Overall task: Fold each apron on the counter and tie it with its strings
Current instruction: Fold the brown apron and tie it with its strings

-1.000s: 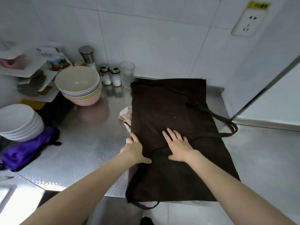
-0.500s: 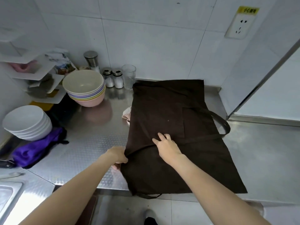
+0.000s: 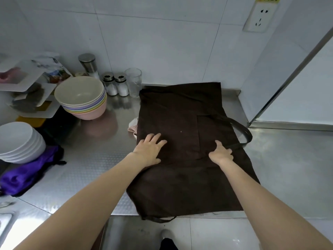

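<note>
Smoothing seems to be the step in hand: a dark brown apron (image 3: 182, 141) lies spread on the steel counter (image 3: 93, 152), its near hem hanging over the front edge. Left hand (image 3: 149, 150) rests flat on the cloth near its left border, fingers straight and spread, gripping nothing. Right hand (image 3: 221, 153) presses further right with fingers bent; whether it pinches the strap (image 3: 242, 131) or a fold, I cannot tell. No fold looks finished and the strings are loose, one looping below the counter edge. Next move likely calls for lifting one side and laying it across. A patterned pinkish cloth (image 3: 133, 126) peeks from beneath the left border, mostly hidden; possibly another apron.
</note>
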Action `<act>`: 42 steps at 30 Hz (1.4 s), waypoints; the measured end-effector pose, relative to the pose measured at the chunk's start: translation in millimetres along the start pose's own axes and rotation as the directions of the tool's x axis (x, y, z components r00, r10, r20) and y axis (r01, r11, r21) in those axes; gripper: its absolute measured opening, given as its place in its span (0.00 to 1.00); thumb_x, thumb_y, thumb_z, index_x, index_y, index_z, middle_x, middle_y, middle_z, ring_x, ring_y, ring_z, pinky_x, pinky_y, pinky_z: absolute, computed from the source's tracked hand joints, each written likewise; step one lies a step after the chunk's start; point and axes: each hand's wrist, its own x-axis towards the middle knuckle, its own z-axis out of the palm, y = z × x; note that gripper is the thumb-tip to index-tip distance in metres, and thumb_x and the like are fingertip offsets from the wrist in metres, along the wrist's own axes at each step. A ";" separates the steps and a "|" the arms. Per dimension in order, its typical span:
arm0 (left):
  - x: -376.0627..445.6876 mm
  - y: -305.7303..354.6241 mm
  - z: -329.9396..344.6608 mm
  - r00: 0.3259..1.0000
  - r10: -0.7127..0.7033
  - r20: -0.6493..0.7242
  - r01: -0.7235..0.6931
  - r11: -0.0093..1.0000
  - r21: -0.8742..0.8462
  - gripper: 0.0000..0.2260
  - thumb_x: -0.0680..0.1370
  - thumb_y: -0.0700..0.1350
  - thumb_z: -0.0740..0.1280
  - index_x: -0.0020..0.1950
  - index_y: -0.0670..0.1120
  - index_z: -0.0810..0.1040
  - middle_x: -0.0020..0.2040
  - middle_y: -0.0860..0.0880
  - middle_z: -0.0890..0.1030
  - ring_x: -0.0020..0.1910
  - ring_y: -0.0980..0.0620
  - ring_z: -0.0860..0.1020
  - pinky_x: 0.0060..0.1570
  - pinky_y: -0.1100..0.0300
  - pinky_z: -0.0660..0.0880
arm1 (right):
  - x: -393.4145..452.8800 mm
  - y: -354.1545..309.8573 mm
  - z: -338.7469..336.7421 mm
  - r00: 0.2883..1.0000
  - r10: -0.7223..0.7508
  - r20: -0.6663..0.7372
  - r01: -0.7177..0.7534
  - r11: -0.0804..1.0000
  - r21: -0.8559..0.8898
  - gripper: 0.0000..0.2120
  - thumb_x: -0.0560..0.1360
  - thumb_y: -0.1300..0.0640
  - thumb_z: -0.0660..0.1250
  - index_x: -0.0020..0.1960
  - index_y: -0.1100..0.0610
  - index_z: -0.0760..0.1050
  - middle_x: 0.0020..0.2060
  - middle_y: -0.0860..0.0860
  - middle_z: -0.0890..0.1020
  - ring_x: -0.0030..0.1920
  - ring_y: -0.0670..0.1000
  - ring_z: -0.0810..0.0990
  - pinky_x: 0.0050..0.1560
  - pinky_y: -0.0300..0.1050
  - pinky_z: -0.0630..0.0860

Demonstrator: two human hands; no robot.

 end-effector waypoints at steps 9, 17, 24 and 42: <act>24.4 -7.6 12.7 0.954 -0.128 0.270 0.141 0.990 -0.028 0.39 0.77 0.43 0.65 0.76 0.56 0.41 0.77 0.41 0.47 0.74 0.40 0.52 0.69 0.46 0.64 | 47.2 -5.3 -21.1 0.938 0.265 -0.225 -0.076 0.787 0.612 0.21 0.76 0.61 0.59 0.67 0.68 0.67 0.67 0.61 0.68 0.62 0.61 0.72 0.66 0.51 0.69; 18.8 -12.0 20.4 0.974 -0.153 0.168 0.156 0.988 -0.004 0.35 0.77 0.47 0.63 0.77 0.54 0.43 0.77 0.43 0.50 0.74 0.41 0.53 0.68 0.49 0.63 | 5.9 -61.5 -4.6 0.687 -0.725 0.048 0.702 0.646 -0.299 0.11 0.77 0.57 0.60 0.56 0.59 0.77 0.58 0.56 0.75 0.57 0.56 0.76 0.57 0.48 0.74; -8.2 -24.3 30.4 0.942 -0.303 0.142 0.326 0.927 -0.184 0.30 0.77 0.45 0.63 0.75 0.47 0.52 0.71 0.42 0.56 0.65 0.37 0.66 0.65 0.49 0.68 | -15.6 -41.7 1.2 0.714 -0.699 0.033 0.631 0.623 -0.461 0.14 0.79 0.58 0.56 0.58 0.62 0.76 0.57 0.55 0.75 0.59 0.54 0.72 0.52 0.46 0.73; -107.9 -12.4 70.5 0.988 0.098 -0.122 -0.085 0.990 0.110 0.23 0.76 0.43 0.60 0.71 0.52 0.61 0.67 0.47 0.62 0.64 0.45 0.65 0.60 0.55 0.67 | -114.7 33.5 62.3 0.642 -0.503 0.579 0.765 0.375 -0.523 0.47 0.68 0.44 0.72 0.77 0.54 0.47 0.75 0.55 0.47 0.74 0.60 0.49 0.69 0.60 0.60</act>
